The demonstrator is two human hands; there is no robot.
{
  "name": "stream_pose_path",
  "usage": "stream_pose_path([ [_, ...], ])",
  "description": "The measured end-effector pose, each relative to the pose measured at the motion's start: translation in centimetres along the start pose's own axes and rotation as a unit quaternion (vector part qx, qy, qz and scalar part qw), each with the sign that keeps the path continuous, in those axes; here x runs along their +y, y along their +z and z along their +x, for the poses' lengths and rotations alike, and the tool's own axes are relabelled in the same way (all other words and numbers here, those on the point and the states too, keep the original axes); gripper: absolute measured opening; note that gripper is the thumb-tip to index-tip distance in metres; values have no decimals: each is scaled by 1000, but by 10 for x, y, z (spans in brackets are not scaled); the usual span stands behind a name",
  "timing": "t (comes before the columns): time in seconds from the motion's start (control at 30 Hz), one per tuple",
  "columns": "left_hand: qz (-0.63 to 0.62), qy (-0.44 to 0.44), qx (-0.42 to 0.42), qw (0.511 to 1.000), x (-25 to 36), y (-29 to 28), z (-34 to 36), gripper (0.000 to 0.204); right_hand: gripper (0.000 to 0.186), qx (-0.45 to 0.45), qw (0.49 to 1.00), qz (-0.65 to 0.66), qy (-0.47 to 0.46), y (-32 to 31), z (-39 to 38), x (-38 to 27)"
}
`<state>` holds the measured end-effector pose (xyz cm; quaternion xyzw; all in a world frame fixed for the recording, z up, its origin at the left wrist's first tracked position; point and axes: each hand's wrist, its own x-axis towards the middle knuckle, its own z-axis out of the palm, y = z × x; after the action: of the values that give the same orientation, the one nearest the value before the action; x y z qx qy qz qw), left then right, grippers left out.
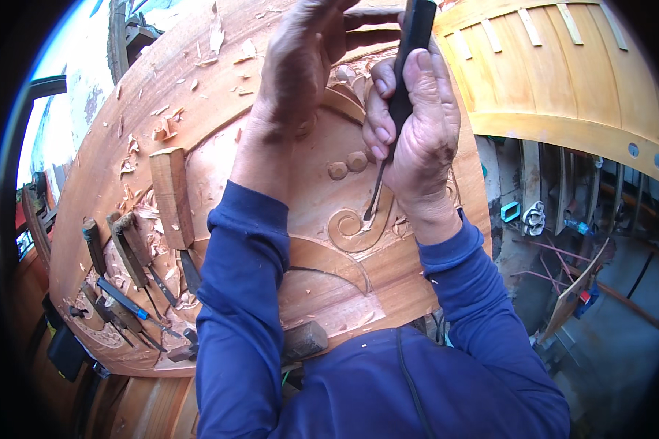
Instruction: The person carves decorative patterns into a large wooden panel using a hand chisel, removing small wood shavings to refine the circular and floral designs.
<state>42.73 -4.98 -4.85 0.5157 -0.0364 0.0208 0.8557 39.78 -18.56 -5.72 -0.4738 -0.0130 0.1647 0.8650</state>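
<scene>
- Head view: I see the right hand (421, 128) clamped around a black-handled, slim metal chisel (400, 99), likely steadying its tip.
- Tip: carved scroll (351, 235), toward wooden panel (410, 287)'s right edge.
- Left hand (299, 69): fingers outstretched near handle.

Bright white light (45, 146) glares at upper left. At upper right is a broad, honey-coloured wooden panel (549, 84) with pale strips (529, 27). Below it, a dim grey floor (608, 351) holds scattered timber (635, 305).
</scene>
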Motion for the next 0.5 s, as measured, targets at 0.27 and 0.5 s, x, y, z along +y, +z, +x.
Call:
stream_pose_path([
  [0.27,4,32,-61,998,-8,-5,-1,61,26,-4,1000,-7,3,3,-3,1],
  [0.5,-3,46,71,996,-19,-13,14,25,24,-23,999,-3,45,5,0,6],
])
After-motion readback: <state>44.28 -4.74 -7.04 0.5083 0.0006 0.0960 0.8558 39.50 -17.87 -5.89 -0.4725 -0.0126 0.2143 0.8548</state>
